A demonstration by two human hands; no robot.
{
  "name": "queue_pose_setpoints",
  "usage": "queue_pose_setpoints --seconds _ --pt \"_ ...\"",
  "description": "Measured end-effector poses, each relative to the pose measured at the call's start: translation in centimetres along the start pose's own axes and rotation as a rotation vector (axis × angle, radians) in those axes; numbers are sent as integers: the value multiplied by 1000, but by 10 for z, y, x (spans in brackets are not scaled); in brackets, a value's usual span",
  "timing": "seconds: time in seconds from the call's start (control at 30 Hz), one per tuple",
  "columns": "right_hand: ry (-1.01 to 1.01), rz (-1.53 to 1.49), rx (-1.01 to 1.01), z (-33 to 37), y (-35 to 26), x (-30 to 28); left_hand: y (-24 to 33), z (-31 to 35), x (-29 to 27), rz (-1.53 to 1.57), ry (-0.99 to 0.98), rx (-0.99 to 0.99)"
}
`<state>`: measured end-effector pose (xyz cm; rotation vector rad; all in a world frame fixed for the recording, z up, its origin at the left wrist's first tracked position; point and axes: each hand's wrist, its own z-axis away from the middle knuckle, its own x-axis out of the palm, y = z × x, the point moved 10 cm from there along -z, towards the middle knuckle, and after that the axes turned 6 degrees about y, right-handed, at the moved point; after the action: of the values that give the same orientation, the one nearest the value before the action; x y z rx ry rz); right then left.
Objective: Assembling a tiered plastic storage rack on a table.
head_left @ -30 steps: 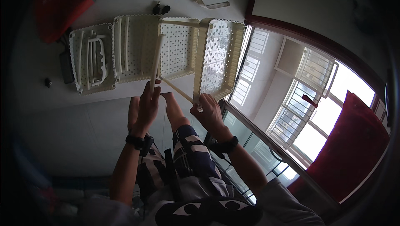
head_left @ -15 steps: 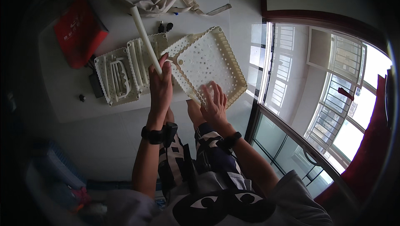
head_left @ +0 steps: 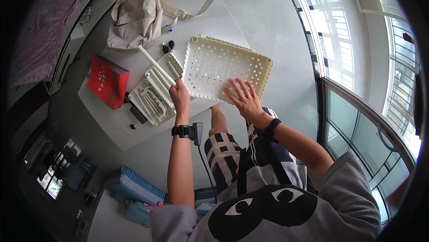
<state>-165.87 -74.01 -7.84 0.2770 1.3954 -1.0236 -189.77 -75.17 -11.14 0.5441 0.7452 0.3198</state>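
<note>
Red package (head_left: 106, 85): 1 flat, box-like bag or carton on the white table (head_left: 107, 128), near its left edge, just left of the cream plastic parts. Glossy red faces, a small pale mark on the upper face; lies tilted, one corner toward the table's front edge.

Screens (head_left: 52, 183): 2 or so small lit panels at the far lower left, down in the dark area beyond the table. Bright, pale, multicoloured patches; too small and blurred to tell more.

No signs or loose labels in view.
</note>
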Motion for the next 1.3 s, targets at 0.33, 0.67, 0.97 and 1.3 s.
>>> queue_pose_setpoints --seconds 0.33,0.67,0.97,1.3 --pt "454 -427 37 -84 60 -134 9 -8 0 -133 341 156" --pt "-73 -499 337 -204 47 -37 5 -21 11 1 260 223" --pt "91 -566 227 -208 42 -58 -13 -7 20 305 12 -186" --pt "117 -498 105 -219 44 -55 -3 -11 14 182 165 16"
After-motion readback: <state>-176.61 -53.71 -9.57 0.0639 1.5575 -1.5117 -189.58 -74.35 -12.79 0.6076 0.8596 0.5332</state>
